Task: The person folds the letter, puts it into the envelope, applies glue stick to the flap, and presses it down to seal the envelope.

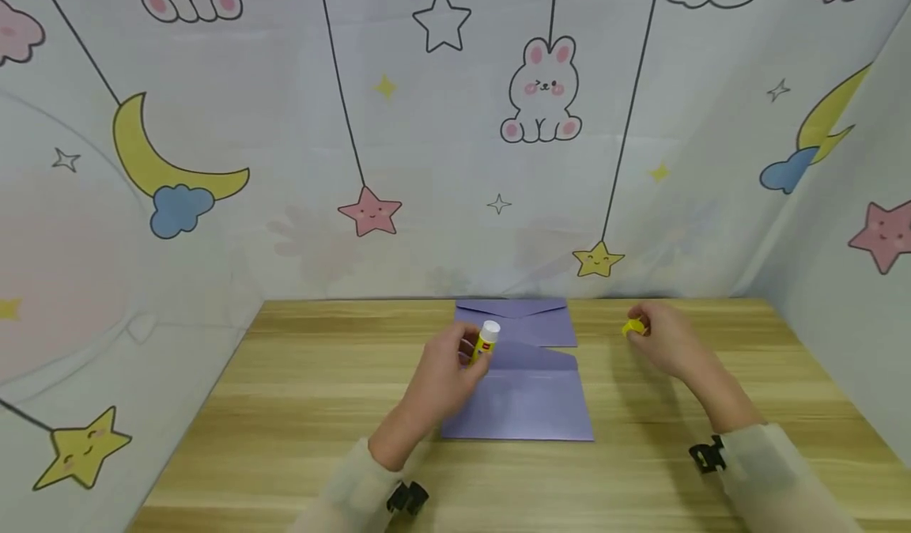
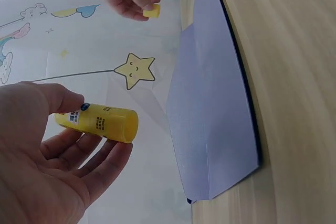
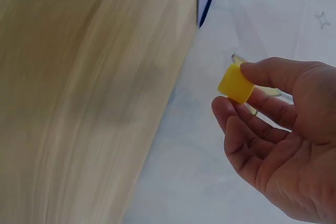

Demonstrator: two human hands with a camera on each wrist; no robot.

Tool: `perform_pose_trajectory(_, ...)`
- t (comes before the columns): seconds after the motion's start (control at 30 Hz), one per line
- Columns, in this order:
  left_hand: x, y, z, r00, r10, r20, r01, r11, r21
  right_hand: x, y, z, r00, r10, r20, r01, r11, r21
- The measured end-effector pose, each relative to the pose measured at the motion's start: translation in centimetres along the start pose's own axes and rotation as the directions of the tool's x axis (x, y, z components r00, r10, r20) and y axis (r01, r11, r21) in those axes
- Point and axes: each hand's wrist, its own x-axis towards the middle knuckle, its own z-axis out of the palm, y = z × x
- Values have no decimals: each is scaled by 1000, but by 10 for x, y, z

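Note:
My left hand (image 1: 444,367) holds an uncapped glue stick (image 1: 485,341) between thumb and fingers, its white end tilted up. In the left wrist view the yellow glue stick (image 2: 100,123) shows printed labels. My right hand (image 1: 665,339) pinches a small yellow cap (image 1: 633,326) over the right part of the table; the right wrist view shows the cap (image 3: 236,84) between thumb and fingertips. Below the left hand lies a purple envelope (image 1: 519,406) with its flap raised toward the back. Behind it is a second purple envelope (image 1: 548,330), partly covered by the first one's flap.
The wood-grain table (image 1: 306,406) ends at a white cloth backdrop (image 1: 455,161) printed with stars, moons and rabbits. Cloth also hangs along the left and right sides. Black clips (image 1: 408,498) sit at both sleeve cuffs.

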Motion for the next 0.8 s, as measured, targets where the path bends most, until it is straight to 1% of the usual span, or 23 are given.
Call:
perform_pose_trajectory(0.17, 1, 0, -2, 998, -68, 14, 68, 994, -82, 4, 23, -10, 995, 81, 66, -77, 995, -66)
perform_pose_trajectory(0.3, 1, -2, -4, 995, -95, 38, 99, 988, -119, 6, 38, -13, 988, 116, 100, -104, 987, -119)
perform_pose_trajectory(0.4, 1, -2, -5, 993, -107, 45, 112, 984, -138, 6, 47, -13, 987, 119, 109, -102, 984, -149)
perform_pose_trajectory(0.57, 1, -2, -7, 992, -124, 37, 129, 977, -167, 8, 56, -9, 987, 110, 119, -89, 981, -173)
perform_pose_trajectory(0.8, 1, -2, -9, 989, -143, 40, 148, 970, -192, 11, 60, -7, 987, 100, 128, -76, 981, -181)
